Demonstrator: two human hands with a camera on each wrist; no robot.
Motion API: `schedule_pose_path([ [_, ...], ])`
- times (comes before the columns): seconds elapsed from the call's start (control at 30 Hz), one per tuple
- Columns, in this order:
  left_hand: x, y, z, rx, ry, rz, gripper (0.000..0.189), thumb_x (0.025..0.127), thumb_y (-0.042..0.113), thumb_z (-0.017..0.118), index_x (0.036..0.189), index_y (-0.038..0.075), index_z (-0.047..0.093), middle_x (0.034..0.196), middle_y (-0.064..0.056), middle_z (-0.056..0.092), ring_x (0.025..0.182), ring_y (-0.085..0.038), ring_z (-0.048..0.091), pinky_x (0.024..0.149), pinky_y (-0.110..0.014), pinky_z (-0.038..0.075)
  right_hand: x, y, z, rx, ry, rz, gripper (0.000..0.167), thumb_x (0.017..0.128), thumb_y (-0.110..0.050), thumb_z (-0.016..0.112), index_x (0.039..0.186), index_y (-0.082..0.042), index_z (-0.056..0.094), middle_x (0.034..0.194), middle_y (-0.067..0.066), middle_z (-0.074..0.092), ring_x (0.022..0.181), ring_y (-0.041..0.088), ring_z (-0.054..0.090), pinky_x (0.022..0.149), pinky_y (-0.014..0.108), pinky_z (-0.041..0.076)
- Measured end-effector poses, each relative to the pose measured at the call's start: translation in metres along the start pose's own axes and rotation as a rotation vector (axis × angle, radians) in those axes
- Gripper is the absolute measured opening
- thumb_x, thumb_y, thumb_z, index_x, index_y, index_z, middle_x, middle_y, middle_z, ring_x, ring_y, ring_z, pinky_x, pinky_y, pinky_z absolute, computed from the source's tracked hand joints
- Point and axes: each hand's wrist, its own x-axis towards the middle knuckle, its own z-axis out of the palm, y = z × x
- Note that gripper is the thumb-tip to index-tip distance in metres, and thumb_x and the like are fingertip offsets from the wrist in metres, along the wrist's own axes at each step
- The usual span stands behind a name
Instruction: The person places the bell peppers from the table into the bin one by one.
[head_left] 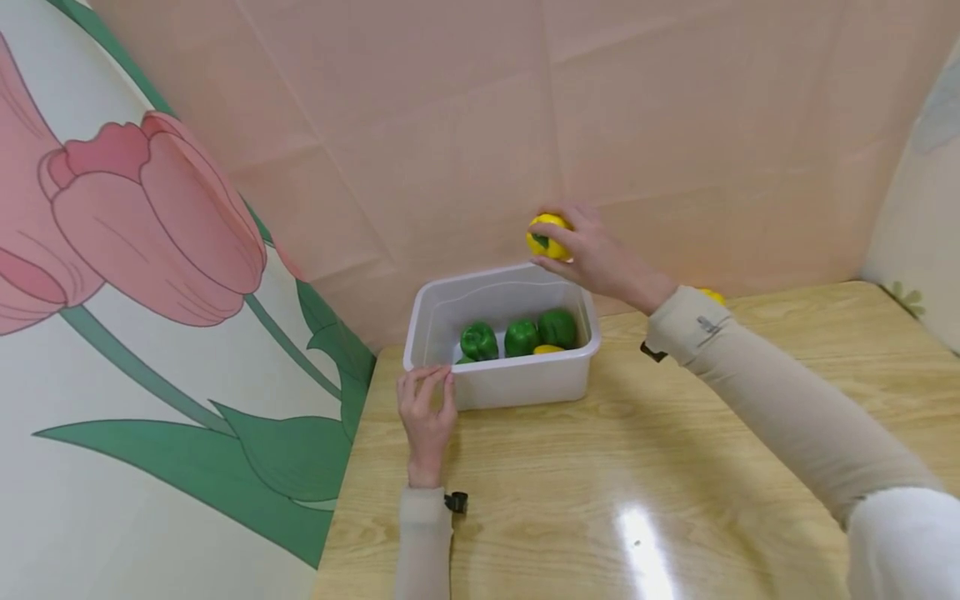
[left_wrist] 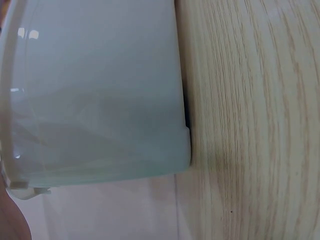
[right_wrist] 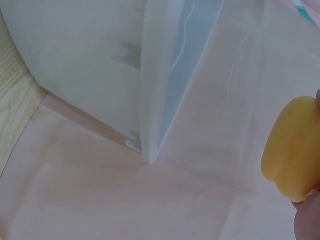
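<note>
A yellow bell pepper (head_left: 550, 237) with a green stem is gripped between the thumb and fingers of my right hand (head_left: 592, 254), held up above the back right of a white plastic bin (head_left: 517, 381). In the right wrist view the same yellow bell pepper (right_wrist: 292, 150) shows at the right edge, beside the bin's outer wall (right_wrist: 80, 60). My left hand (head_left: 427, 408) holds the bin's front left rim, fingers over the edge. Inside the bin lie several green bell peppers (head_left: 479, 341) and a yellow one (head_left: 549, 349), partly hidden by the front wall.
Another yellow pepper (head_left: 712, 295) peeks out on the wooden table (head_left: 540, 492) behind my right forearm. A pink sheet (head_left: 420, 150) hangs right behind the bin. On the left is a wall painted with tulips (head_left: 165, 225).
</note>
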Motion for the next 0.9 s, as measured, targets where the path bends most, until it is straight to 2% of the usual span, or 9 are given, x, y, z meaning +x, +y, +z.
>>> schedule_pose_path([
  [0.17, 0.000, 0.001, 0.001, -0.010, -0.001, -0.007, 0.013, 0.095, 0.008, 0.079, 0.107, 0.007, 0.080, 0.108, -0.011, 0.073, 0.101, -0.033, 0.064, 0.091, -0.040, 0.050, 0.004, -0.003, 0.000, 0.009, -0.015, 0.011, 0.045, 0.093, -0.018, 0.086, 0.132, -0.005, 0.068, 0.141, 0.023, 0.056, 0.124, 0.040, 0.053, 0.104, 0.059, 0.047],
  [0.3, -0.001, 0.001, 0.000, 0.002, 0.000, -0.010, 0.013, 0.094, 0.008, 0.079, 0.107, 0.007, 0.080, 0.107, -0.012, 0.073, 0.101, -0.033, 0.064, 0.091, -0.041, 0.051, 0.009, -0.008, 0.001, 0.011, -0.013, -0.024, 0.044, 0.093, -0.018, 0.086, 0.130, -0.004, 0.068, 0.138, 0.025, 0.057, 0.119, 0.042, 0.055, 0.099, 0.058, 0.052],
  [0.43, -0.002, 0.000, -0.002, 0.010, 0.008, -0.007, 0.012, 0.094, 0.007, 0.079, 0.106, 0.006, 0.080, 0.107, -0.012, 0.074, 0.102, -0.034, 0.064, 0.091, -0.040, 0.051, 0.011, -0.012, 0.005, 0.023, -0.014, -0.037, 0.044, 0.092, -0.016, 0.086, 0.129, -0.003, 0.068, 0.136, 0.025, 0.058, 0.116, 0.042, 0.056, 0.095, 0.060, 0.050],
  [0.63, -0.002, -0.001, -0.004, 0.006, 0.006, 0.011, 0.013, 0.094, 0.007, 0.079, 0.107, 0.006, 0.080, 0.108, -0.012, 0.073, 0.102, -0.033, 0.064, 0.092, -0.038, 0.050, 0.017, -0.014, 0.010, 0.020, -0.014, -0.034, 0.046, 0.090, -0.014, 0.088, 0.130, -0.004, 0.068, 0.138, 0.023, 0.059, 0.121, 0.040, 0.055, 0.099, 0.059, 0.050],
  [0.9, -0.001, -0.001, -0.006, 0.006, 0.007, 0.002, 0.012, 0.095, 0.008, 0.079, 0.106, 0.006, 0.080, 0.108, -0.011, 0.073, 0.102, -0.033, 0.063, 0.093, -0.037, 0.049, 0.029, -0.022, 0.012, 0.009, -0.056, -0.026, 0.044, 0.095, -0.021, 0.084, 0.133, -0.006, 0.068, 0.139, 0.021, 0.058, 0.123, 0.039, 0.055, 0.103, 0.057, 0.050],
])
